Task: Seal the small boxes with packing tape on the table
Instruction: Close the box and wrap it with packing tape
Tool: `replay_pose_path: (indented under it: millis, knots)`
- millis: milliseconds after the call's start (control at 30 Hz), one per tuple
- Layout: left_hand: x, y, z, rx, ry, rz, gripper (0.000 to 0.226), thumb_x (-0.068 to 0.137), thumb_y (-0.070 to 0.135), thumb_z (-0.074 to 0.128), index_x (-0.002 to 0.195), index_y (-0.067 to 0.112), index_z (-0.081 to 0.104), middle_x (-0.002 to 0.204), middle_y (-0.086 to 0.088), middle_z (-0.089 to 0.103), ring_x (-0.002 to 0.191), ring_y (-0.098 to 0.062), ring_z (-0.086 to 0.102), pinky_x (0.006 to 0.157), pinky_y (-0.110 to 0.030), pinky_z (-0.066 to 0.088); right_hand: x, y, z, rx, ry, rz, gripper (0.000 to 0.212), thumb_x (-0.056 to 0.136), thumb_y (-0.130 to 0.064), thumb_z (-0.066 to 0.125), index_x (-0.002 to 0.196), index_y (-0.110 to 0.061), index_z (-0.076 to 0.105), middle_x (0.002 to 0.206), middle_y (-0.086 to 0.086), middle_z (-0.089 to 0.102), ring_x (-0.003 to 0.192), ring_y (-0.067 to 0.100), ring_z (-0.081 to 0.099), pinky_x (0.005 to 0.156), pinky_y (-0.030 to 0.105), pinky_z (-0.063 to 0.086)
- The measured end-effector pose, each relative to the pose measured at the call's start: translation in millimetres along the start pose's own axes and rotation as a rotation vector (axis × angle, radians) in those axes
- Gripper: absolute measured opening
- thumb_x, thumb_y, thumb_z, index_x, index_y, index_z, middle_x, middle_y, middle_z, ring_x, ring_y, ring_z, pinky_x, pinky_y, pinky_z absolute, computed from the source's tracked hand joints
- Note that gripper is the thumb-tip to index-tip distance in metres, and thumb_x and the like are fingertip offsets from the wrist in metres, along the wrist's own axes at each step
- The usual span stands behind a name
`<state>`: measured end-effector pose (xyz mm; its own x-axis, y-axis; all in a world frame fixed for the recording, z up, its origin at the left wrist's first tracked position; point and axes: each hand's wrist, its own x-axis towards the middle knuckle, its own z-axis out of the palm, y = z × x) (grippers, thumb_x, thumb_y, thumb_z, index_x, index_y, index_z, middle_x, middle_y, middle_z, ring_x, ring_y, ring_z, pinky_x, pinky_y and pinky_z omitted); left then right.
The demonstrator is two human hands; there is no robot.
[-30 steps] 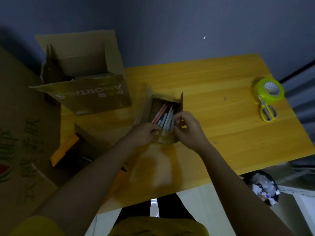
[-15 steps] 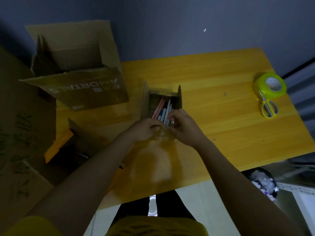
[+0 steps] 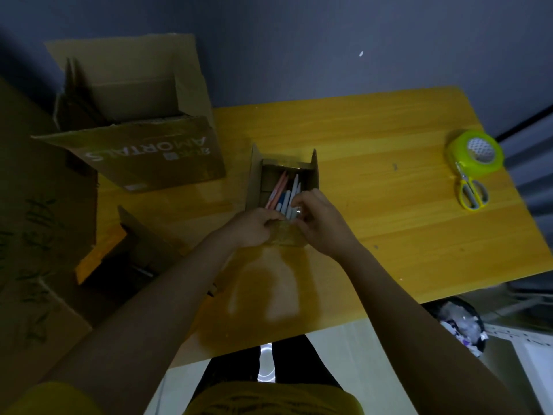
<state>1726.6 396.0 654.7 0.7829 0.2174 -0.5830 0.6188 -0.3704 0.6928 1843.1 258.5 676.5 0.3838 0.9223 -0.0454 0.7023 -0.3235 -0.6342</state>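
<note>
A small open cardboard box point(image 3: 314, 175) stands mid-table with its side flaps up and several pens point(image 3: 284, 194) lying inside. My left hand point(image 3: 254, 227) grips the box's near flap at its left corner. My right hand point(image 3: 321, 221) holds the same near edge at the right, its fingers curled over the pens' ends. A roll of yellow-green packing tape point(image 3: 475, 152) sits far right on the table, well out of either hand's reach, with yellow scissors point(image 3: 472, 190) just in front of it.
A large open carton point(image 3: 155, 154) printed with letters stands at the table's point(image 3: 389, 229) back left. Another open box point(image 3: 131, 259) sits lower at the left edge, against big cardboard sheets point(image 3: 36, 235). A bin with scraps point(image 3: 460, 324) is on the floor at the right.
My fingers have shifted along the near edge of the small box, the right hand reaching over the pens. The view has drifted slightly; the box stays in place.
</note>
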Motion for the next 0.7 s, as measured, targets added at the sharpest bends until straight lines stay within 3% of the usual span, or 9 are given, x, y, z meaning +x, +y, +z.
replay_pose_path:
  millis: [267,467,700]
  knots:
    - [-1,-1,0,0.026,0.002,-0.01,0.031,0.085,0.035,0.066,0.113,0.046,0.055,0.121,0.007,0.059,0.105,-0.014,0.058,0.087,-0.029,0.051,3,3,1,0.012,0.027,-0.013,0.028,0.085,-0.002,0.065,0.11,-0.01,0.055,0.102,-0.004,0.041,0.075,0.008,0.047,0.063,0.03,0.048]
    - [1,-2,5,0.108,0.052,0.002,0.046,0.079,0.045,0.07,0.121,0.034,0.057,0.125,0.005,0.058,0.117,-0.017,0.053,0.107,-0.046,0.036,6,3,3,0.016,0.023,0.001,0.028,0.085,-0.004,0.066,0.11,-0.01,0.055,0.102,-0.006,0.041,0.072,0.0,0.043,0.06,0.01,0.038]
    - [2,1,10,0.199,0.186,-0.011,0.045,0.085,0.046,0.065,0.127,0.032,0.056,0.138,0.002,0.053,0.127,-0.019,0.046,0.111,-0.04,0.025,5,1,3,0.01,0.021,0.005,0.028,0.085,-0.004,0.066,0.111,-0.008,0.056,0.102,-0.008,0.039,0.077,0.001,0.042,0.06,0.009,0.04]
